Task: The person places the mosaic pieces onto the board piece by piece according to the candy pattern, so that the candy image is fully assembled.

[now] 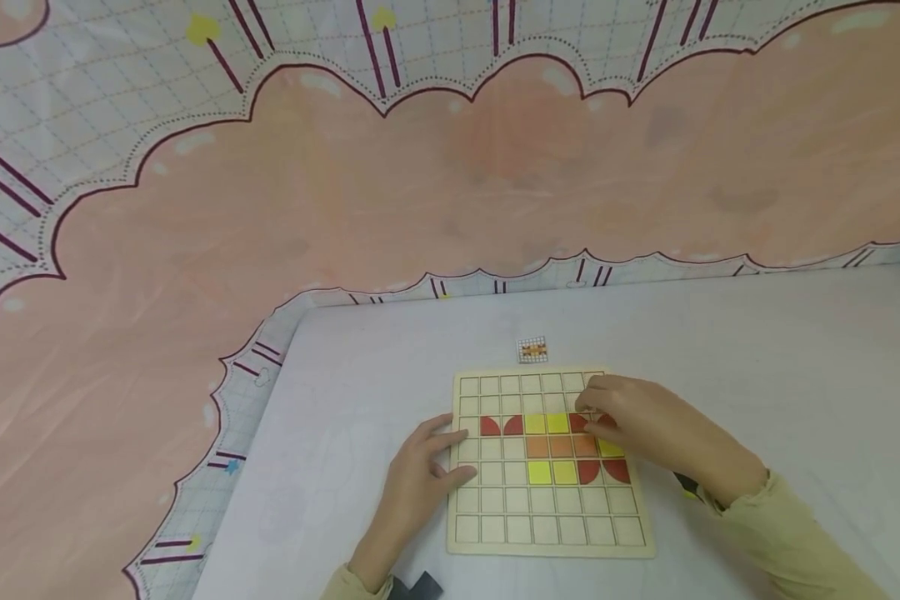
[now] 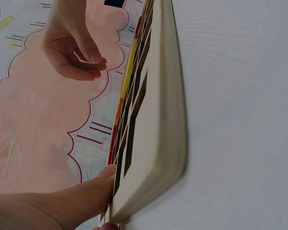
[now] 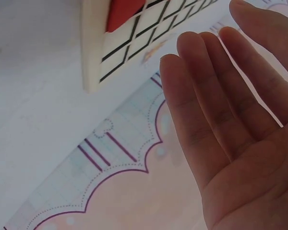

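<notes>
A square wooden grid board [image 1: 495,531] lies on the white table, with colored pieces in its cells. Red rounded pieces [image 1: 588,472], yellow squares [image 1: 540,472] and orange squares [image 1: 561,447] fill several middle cells. My left hand [image 1: 423,471] rests at the board's left edge, its thumb [image 2: 89,194] and fingertips touching the border. Over the upper right of the board is my right hand [image 1: 648,421], partly covering red and yellow pieces. In the right wrist view, the right hand's fingers [image 3: 213,96] are fairly straight, and nothing shows in the palm.
A small card [image 1: 532,350] with a printed grid pattern lies just beyond the board. The white tabletop [image 1: 360,400] extends around the board. Behind it hangs a pink and white patterned cloth [image 1: 420,183]. Dark wrist straps show at both sleeves.
</notes>
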Motion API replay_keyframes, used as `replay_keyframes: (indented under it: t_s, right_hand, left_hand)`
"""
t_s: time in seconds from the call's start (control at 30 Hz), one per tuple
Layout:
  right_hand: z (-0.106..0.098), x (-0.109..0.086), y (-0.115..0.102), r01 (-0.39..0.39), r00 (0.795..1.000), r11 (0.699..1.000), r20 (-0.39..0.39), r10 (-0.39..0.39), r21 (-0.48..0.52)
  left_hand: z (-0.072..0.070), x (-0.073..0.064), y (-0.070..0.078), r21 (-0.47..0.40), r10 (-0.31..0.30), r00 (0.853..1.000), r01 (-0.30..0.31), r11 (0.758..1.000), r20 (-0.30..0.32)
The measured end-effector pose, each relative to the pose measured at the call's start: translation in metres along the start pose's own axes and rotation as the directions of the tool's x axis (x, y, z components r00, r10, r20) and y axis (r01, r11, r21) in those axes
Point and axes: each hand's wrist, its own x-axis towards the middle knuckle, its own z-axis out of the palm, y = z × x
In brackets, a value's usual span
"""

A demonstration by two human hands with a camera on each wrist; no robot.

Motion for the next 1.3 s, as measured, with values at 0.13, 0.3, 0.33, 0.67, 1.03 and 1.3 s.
replay_keyframes:
  t_s: [0.13, 0.3, 0.33, 0.67, 1.03, 1.3]
  right_hand:
    - [-0.001, -0.005, 0.005, -0.013, 1.0, 1.0, 0.023, 0.013, -0.024]
    - [0.0, -0.015, 0.014, -0.007, 1.0, 1.0, 0.019, 0.007, -0.031]
    - [0.0, -0.018, 0.016, -0.011, 1.0, 1.0, 0.014, 0.012, -0.022]
    - [0.007, -0.039, 0.035, 0.019, 1.0, 0.998, -0.018, -0.02, -0.066]
    - [0.011, -0.056, 0.047, -0.085, 0.996, 0.996, 0.02, 0.085, -0.017]
    - [0.011, -0.067, 0.055, -0.14, 0.99, 0.99, 0.028, 0.14, 0.008]
  left_hand:
    - [0.0, -0.001, 0.0, -0.01, 0.0, 1.0, 0.0, 1.0, 0.002]
    - [-0.001, -0.001, 0.0, -0.01, 0.005, 1.0, -0.004, 1.0, 0.002]
    - [-0.001, -0.001, 0.0, -0.008, 0.006, 1.0, -0.006, 1.0, 0.002]
    - [-0.001, -0.001, 0.001, -0.006, 0.012, 1.0, -0.012, 1.0, 0.006]
    - [-0.001, 0.0, 0.001, -0.012, -0.002, 1.0, 0.002, 1.0, 0.007]
    - [-0.002, -0.001, 0.003, -0.002, -0.006, 1.0, 0.006, 1.0, 0.002]
